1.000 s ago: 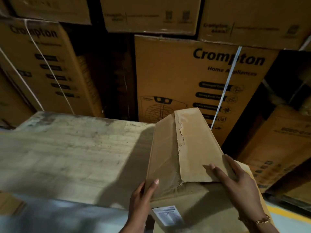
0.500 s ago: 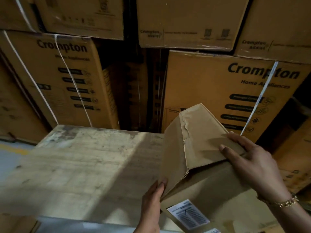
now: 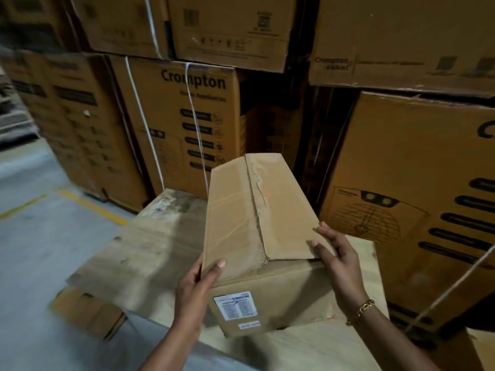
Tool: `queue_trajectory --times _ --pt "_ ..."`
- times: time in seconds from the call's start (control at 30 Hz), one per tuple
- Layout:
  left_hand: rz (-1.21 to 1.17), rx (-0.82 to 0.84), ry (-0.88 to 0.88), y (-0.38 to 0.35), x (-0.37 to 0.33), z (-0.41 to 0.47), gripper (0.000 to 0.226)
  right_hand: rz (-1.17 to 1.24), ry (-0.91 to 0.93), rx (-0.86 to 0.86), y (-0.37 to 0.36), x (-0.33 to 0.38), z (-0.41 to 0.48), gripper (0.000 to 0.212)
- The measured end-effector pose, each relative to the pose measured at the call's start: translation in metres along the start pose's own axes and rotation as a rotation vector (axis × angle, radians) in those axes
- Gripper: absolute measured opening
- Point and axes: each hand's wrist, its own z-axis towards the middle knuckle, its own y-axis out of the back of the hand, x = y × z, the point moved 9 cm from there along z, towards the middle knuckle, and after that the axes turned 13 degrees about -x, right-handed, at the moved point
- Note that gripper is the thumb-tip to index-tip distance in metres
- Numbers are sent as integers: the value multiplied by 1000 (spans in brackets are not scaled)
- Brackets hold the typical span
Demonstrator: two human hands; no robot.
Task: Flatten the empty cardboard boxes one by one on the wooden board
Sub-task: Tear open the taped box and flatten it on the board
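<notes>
cardboard box (image 3: 249, 218) on wooden board (image 3: 150, 247) | left hand (image 3: 199, 286) grips flap edge | right hand (image 3: 341, 259) grips flap corner

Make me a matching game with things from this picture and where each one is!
Things: 1 white label; 2 gold bracelet; 3 yellow line; 4 left hand.
Places: A on the floor; B at the wrist of the right hand; C gripping the left flap of the box; D stuck on the near side of the box.
Pairs: 1-D, 2-B, 3-A, 4-C.
</notes>
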Motion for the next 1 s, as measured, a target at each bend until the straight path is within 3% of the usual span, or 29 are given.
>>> queue_trajectory --times 0.13,0.2,0.3,0.43,0.6,0.73,0.9,1.0 --pt "102 -36 -14 20 22 19 42 55 -107 77 -33 -63 10 36" --pt "181 -39 16 25 44 22 58 14 -168 118 -38 -104 5 40" --pt "306 -38 29 32 73 21 98 -187 -102 223 -40 -143 -7 47" --pt "440 -47 7 37 86 30 105 -382 73 322 -47 -139 -10 39" --pt "653 0 -22 33 95 22 117 -594 138 439 -49 -140 -17 98" --pt "854 -35 -95 29 86 19 137 -663 128 523 -50 -136 -18 125" --pt "980 -130 -123 22 75 21 107 -842 172 530 -50 -136 -8 128" --pt "877 -231 -128 24 63 17 68 -671 171 446 -38 -135 1 88"
